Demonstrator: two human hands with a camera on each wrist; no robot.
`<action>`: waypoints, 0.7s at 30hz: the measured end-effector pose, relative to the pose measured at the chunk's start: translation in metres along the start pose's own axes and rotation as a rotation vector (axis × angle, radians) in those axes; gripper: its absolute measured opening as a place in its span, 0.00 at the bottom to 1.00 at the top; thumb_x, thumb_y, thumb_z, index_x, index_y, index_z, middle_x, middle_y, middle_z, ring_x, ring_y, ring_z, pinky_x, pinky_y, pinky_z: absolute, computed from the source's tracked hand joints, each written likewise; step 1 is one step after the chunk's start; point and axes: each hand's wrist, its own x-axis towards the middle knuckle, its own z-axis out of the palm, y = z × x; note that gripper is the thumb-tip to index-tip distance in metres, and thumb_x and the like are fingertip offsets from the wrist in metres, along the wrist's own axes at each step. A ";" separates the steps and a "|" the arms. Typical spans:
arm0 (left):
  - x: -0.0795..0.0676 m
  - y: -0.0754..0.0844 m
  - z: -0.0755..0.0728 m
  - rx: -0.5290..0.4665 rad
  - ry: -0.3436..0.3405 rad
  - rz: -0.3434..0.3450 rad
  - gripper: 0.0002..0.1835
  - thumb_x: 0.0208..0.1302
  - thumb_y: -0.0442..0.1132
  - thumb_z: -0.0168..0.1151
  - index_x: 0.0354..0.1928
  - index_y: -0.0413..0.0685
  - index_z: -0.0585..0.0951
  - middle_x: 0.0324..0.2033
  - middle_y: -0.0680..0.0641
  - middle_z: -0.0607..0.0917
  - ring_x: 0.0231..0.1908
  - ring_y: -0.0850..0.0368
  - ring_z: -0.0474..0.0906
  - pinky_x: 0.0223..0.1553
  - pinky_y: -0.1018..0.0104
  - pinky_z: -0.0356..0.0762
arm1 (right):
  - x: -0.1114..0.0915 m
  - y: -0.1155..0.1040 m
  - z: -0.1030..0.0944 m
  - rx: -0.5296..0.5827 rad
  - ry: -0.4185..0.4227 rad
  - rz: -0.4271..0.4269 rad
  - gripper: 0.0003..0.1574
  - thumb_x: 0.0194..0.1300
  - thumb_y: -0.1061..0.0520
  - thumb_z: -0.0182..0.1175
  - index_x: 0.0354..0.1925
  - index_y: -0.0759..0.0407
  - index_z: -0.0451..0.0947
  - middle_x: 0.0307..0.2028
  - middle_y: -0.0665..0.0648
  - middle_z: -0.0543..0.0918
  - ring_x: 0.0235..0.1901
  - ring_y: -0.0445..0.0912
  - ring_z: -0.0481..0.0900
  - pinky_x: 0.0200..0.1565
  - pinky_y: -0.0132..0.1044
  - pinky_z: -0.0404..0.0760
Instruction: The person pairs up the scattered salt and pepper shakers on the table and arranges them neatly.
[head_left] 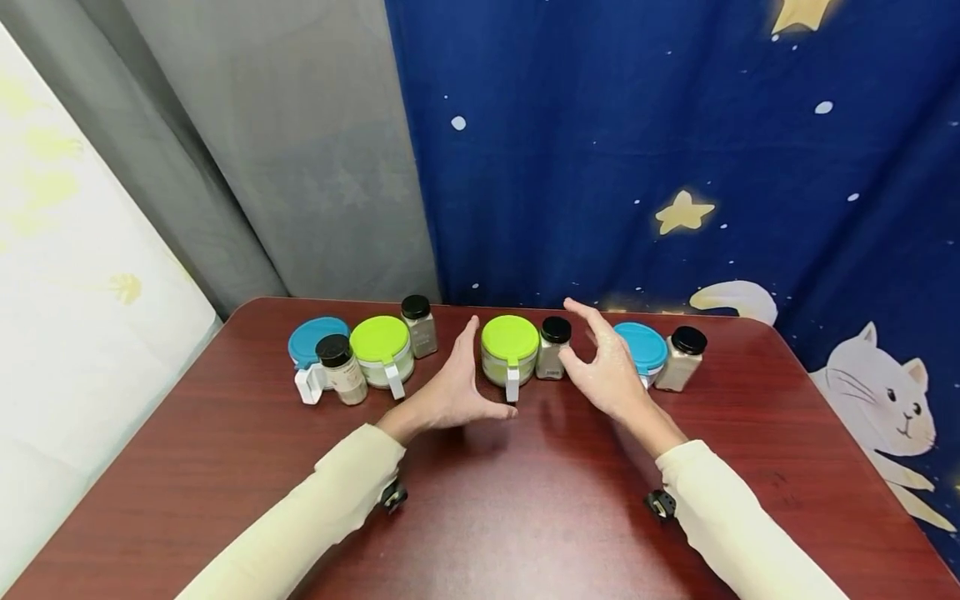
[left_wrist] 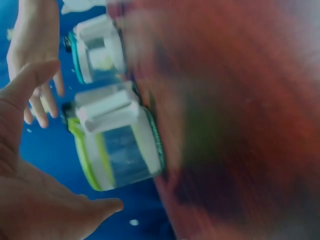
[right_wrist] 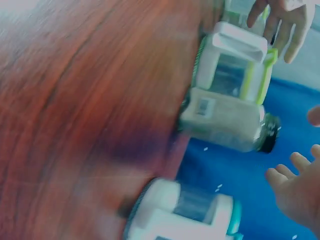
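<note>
My left hand (head_left: 456, 390), thumb and fingers spread apart, is just left of a glass jar with a lime-green lid and white handle (head_left: 510, 340). In the left wrist view that jar (left_wrist: 125, 150) stands beyond the gap between thumb and fingers. Right against the jar's other side is a square seasoning bottle with a black cap (head_left: 551, 360), filled with pale powder. My right hand (head_left: 609, 375) is just right of this bottle, fingers parted and holding nothing. It partly hides a blue-lidded jar (head_left: 643, 346) behind it. Another black-capped bottle (head_left: 677, 371) stands beside that jar.
On the left of the reddish-brown table (head_left: 525, 517) stand another blue-lidded jar (head_left: 318, 337), a round black-capped bottle (head_left: 347, 379), a second green-lidded jar (head_left: 381, 340) and a square bottle (head_left: 422, 333). A blue curtain (head_left: 540, 167) and a grey curtain (head_left: 322, 167) hang behind the table.
</note>
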 end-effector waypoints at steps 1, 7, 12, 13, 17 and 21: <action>-0.008 0.002 -0.002 0.007 0.000 0.006 0.72 0.49 0.50 0.82 0.80 0.42 0.36 0.79 0.41 0.43 0.76 0.48 0.46 0.72 0.50 0.51 | -0.001 -0.004 0.001 0.009 0.006 -0.017 0.39 0.64 0.68 0.62 0.72 0.53 0.69 0.70 0.54 0.70 0.70 0.48 0.65 0.67 0.50 0.66; -0.052 0.008 -0.012 -0.013 0.000 0.011 0.63 0.58 0.55 0.75 0.82 0.51 0.40 0.79 0.51 0.51 0.75 0.59 0.49 0.71 0.51 0.54 | -0.009 -0.028 0.012 0.014 -0.020 -0.064 0.34 0.65 0.66 0.62 0.69 0.55 0.73 0.65 0.54 0.75 0.63 0.52 0.74 0.61 0.49 0.74; -0.076 -0.001 -0.018 -0.174 -0.030 0.057 0.58 0.62 0.49 0.74 0.82 0.56 0.43 0.77 0.56 0.57 0.75 0.59 0.51 0.72 0.50 0.53 | -0.016 -0.042 0.024 -0.030 -0.059 -0.085 0.31 0.66 0.64 0.62 0.67 0.55 0.75 0.59 0.56 0.80 0.53 0.54 0.80 0.52 0.51 0.79; -0.080 -0.003 -0.020 -0.226 -0.046 0.077 0.57 0.62 0.46 0.74 0.82 0.56 0.44 0.77 0.55 0.58 0.75 0.58 0.51 0.72 0.50 0.53 | -0.016 -0.044 0.028 -0.038 -0.068 -0.101 0.30 0.66 0.64 0.62 0.67 0.56 0.75 0.57 0.57 0.81 0.51 0.53 0.80 0.50 0.50 0.79; -0.099 -0.011 -0.034 -0.402 -0.125 0.152 0.52 0.65 0.36 0.71 0.81 0.55 0.48 0.76 0.52 0.61 0.75 0.53 0.52 0.71 0.52 0.55 | -0.016 -0.052 0.045 -0.066 -0.124 -0.165 0.30 0.67 0.65 0.60 0.66 0.56 0.75 0.57 0.56 0.81 0.52 0.51 0.79 0.53 0.49 0.79; -0.124 -0.022 -0.060 -0.446 -0.205 0.221 0.48 0.67 0.30 0.68 0.81 0.56 0.51 0.74 0.47 0.65 0.74 0.48 0.58 0.69 0.53 0.60 | -0.009 -0.065 0.067 -0.098 -0.212 -0.200 0.30 0.68 0.63 0.60 0.67 0.55 0.75 0.63 0.52 0.78 0.60 0.46 0.76 0.62 0.45 0.73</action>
